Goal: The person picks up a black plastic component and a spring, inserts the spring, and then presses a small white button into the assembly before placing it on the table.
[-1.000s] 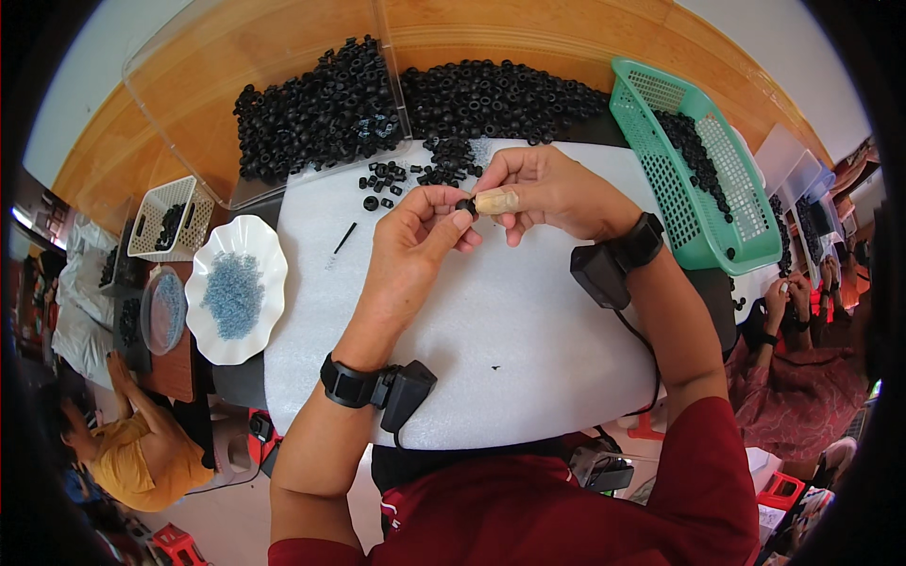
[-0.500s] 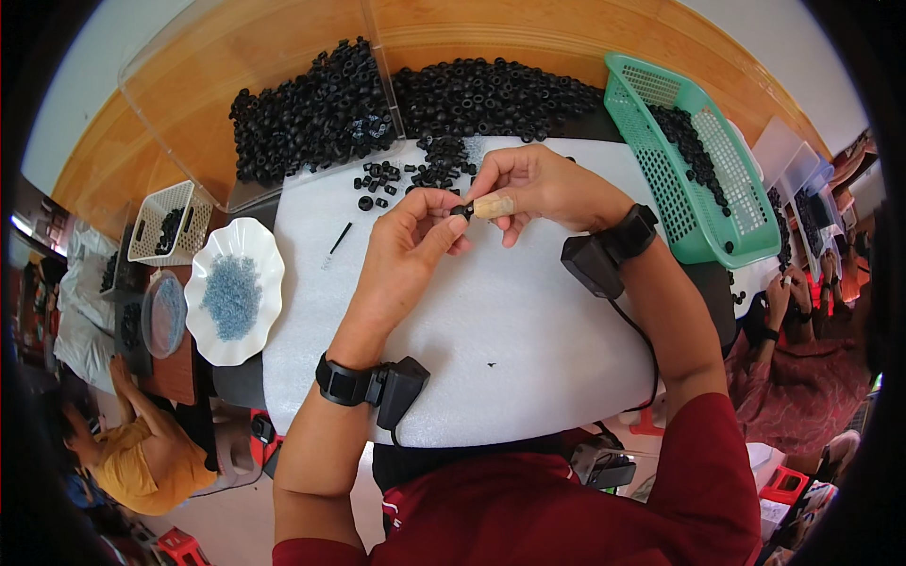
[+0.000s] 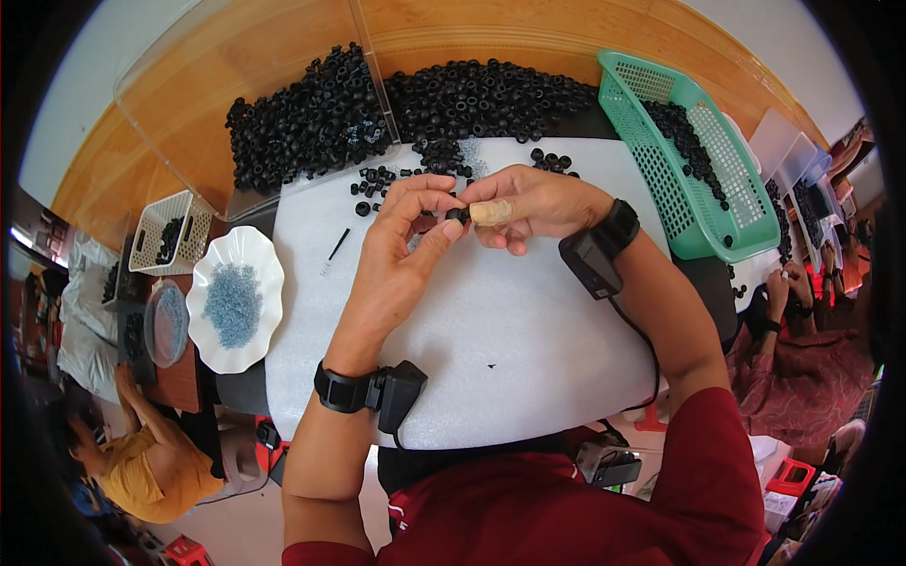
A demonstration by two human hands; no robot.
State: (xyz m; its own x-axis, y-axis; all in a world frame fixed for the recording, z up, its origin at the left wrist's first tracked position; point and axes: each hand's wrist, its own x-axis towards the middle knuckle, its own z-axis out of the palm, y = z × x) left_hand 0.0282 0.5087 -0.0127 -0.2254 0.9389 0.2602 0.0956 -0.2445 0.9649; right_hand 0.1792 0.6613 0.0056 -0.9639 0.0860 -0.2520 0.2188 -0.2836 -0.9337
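Between the fingertips of both hands is a small round black part (image 3: 457, 216), held over the far middle of the white foam sheet (image 3: 472, 349). My left hand (image 3: 406, 241) pinches it between thumb and fingers. My right hand (image 3: 528, 208), its thumb wrapped in a tan covering, grips the same part from the right; the fingers hide most of it. Just beyond the hands lie loose black ring-shaped parts (image 3: 439, 158). A thin black stick (image 3: 339, 243) rests on the sheet left of my left hand.
Large heaps of black parts (image 3: 491, 99) line the back, some within a clear plastic box (image 3: 385, 94). At left are a white scalloped dish (image 3: 274, 311) of pale blue pieces and a white basket (image 3: 193, 247). A green basket (image 3: 703, 231) stands right. People sit on both sides.
Both hands stay together around the black part, with fingers slightly shifted. My right hand has dropped a little, uncovering several black parts beyond it.
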